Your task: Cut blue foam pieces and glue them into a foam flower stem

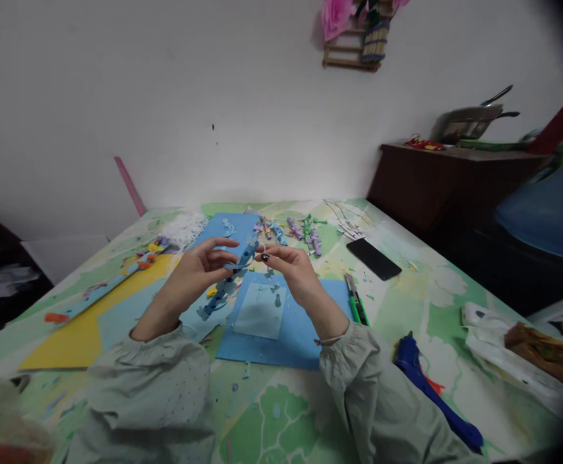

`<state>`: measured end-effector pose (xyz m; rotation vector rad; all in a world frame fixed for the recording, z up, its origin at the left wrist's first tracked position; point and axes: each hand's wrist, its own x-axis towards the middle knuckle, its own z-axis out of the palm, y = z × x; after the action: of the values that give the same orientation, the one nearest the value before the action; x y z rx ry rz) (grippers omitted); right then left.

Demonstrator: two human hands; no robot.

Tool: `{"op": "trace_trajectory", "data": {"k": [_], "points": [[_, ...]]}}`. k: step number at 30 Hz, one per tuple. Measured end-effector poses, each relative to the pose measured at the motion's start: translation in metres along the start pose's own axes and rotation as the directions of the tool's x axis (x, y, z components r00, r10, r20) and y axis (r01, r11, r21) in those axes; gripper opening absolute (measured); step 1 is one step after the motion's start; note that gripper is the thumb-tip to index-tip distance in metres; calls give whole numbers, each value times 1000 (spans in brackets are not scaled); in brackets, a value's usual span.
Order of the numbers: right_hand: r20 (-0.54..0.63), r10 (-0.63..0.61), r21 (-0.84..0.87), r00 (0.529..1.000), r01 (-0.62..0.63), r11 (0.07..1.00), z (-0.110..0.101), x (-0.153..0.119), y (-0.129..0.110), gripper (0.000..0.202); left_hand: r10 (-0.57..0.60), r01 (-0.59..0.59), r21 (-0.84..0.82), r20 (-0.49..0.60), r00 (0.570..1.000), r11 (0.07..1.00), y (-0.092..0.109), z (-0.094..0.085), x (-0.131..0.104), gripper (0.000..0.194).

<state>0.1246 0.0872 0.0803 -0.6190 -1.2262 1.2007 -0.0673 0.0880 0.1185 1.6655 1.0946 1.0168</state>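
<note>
A blue decorated paper roll (222, 293) with small cut-out shapes hangs slanted between both hands, above the blue sheets. My left hand (204, 265) has its fingers curled round the upper part of the roll, with a blue strip at the fingertips. My right hand (294, 267) pinches a thin pale loop (262, 248) at the roll's top end. Beneath the hands, a small light-blue sheet (259, 312) lies on a larger blue sheet (295, 341), with tiny blue scraps on it.
Several decorated rolls (305, 229) lie at the back. To the right are a black phone (373, 258), a green cutter (356, 299) and a blue glue gun (431, 390). Yellow card (64, 345) and white shreds (183, 229) are on the left. A dark cabinet (431, 187) stands back right.
</note>
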Motion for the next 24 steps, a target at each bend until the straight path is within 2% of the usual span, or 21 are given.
{"op": "trace_trajectory", "data": {"k": [5, 10, 18, 24], "points": [[-1, 0, -10, 1000, 0, 1000, -7, 2, 0, 5, 4, -4, -13, -8, 1000, 1000, -2, -1, 1, 46], [19, -18, -1, 1000, 19, 1000, -11, 1, -5, 7, 8, -8, 3, -2, 1000, 1000, 4, 0, -2, 45], [2, -46, -69, 999, 46, 997, -9, -1, -15, 7, 56, -56, 23, -9, 998, 998, 8, 1, -7, 44], [-3, -12, -125, 1000, 11, 992, -6, -3, -25, 6, 93, -92, 47, -33, 995, 995, 9, 3, -9, 43]]}}
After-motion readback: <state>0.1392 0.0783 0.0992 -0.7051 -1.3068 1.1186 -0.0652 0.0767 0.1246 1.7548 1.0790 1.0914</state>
